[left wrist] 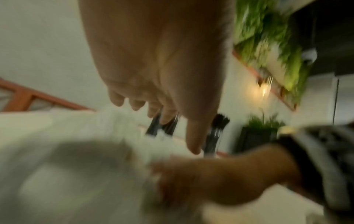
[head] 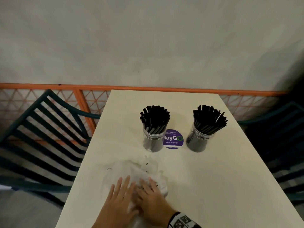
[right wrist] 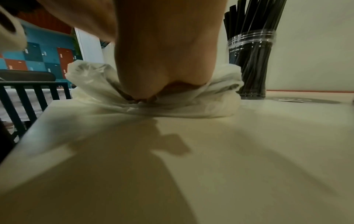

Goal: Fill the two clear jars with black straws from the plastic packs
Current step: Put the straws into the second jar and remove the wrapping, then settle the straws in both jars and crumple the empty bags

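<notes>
Straws are out of the packs already, so what lies nearest is only the wrapping: a crumpled heap of empty plastic packs (head: 144,171) sits at the near edge of the tabletop (head: 213,186), under both hands. The left hand (head: 118,199) lies flat with fingers straight and spread, an open grip pressing on the film's left part; the right hand (head: 153,198) is just beside it, touching it, and the right wrist view shows its fingers curled down into the bunched film, so that grip is closed on the packs. The heap spreads away from the hands toward the jars, its far fringe stopping just short of them. Farther along stand the left jar (head: 152,140) and the right jar (head: 198,139), well apart from each other, upright, each crammed with black straws (head: 155,116) fanning out above the rim; a round purple sticker (head: 174,139) lies between them. By my reading the filling is done and the coming move is gathering the wrapping, which sits directly beneath the hands, the right one holding more of it. A dark slatted chair (head: 42,134) stands left of the tabletop.
</notes>
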### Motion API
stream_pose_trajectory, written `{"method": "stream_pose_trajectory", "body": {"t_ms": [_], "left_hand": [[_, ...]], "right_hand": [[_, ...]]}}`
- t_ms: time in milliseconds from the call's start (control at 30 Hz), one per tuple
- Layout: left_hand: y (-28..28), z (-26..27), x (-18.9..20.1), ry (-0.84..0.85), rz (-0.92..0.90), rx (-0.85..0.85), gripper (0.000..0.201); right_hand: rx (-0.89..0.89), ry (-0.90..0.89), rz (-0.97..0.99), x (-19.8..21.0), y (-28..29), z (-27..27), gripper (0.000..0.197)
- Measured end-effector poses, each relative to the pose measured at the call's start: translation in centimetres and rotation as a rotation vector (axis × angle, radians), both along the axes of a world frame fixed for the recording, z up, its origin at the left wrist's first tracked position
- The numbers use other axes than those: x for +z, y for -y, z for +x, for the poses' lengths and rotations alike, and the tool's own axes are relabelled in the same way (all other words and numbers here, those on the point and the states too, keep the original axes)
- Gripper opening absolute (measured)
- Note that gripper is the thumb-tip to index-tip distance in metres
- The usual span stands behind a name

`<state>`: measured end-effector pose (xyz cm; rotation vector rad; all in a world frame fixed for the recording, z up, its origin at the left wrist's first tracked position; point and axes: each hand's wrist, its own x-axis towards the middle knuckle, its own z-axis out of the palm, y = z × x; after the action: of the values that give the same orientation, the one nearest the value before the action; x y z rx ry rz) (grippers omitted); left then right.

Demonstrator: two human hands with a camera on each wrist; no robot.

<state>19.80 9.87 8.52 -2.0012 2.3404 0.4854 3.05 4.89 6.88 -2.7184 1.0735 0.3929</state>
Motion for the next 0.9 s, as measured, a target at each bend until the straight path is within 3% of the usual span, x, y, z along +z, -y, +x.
{"method": "stream_pose_trajectory", "body": {"t_ms": [100,233,333,400,433,533,633,767,900], "left_hand": [[-0.5,0.7,-4.7,0.030,0.026,0.008,0.066],[-0.9,2.3,-6.0,-0.078,0.093,0.023,0.068],[-0.5,1.8,-1.4,-0.152,0.175,0.129,0.096],[0.4,1.5,1.5,-0.224,0.035,0.231,0.125],[0.2,1.3,3.2,-0.264,-0.054,0.258,0.122],[0.0,0.0,7.1,-0.540,-0.115,0.372,0.068],[1.2,-3.7,10.0,-0.545,-0.147,0.370,0.044],[5.0,-12.0,12.3,-0.709,-0.199,0.283,0.055],[9.5,-18.0,9.8,-0.884,-0.135,0.278,0.081]], "right_hand": [[0.041,0.108,-0.025,-0.2,0.1,-0.7,0.032],[0.069,0.431,0.039,1.0,-0.1,-3.3,0.025],[-0.099,0.722,-0.045,3.0,0.5,-6.6,0.021],[-0.241,0.830,-0.048,4.5,1.1,-10.0,0.018],[-0.301,0.858,-0.038,5.0,1.5,-11.9,0.016],[-0.504,0.885,0.008,5.4,3.4,-17.8,0.013],[-0.641,0.868,0.009,5.9,5.5,-22.7,0.009],[-0.767,0.904,0.063,6.6,9.7,-26.7,0.026],[-0.802,0.912,0.272,7.2,14.9,-28.4,0.085]]}}
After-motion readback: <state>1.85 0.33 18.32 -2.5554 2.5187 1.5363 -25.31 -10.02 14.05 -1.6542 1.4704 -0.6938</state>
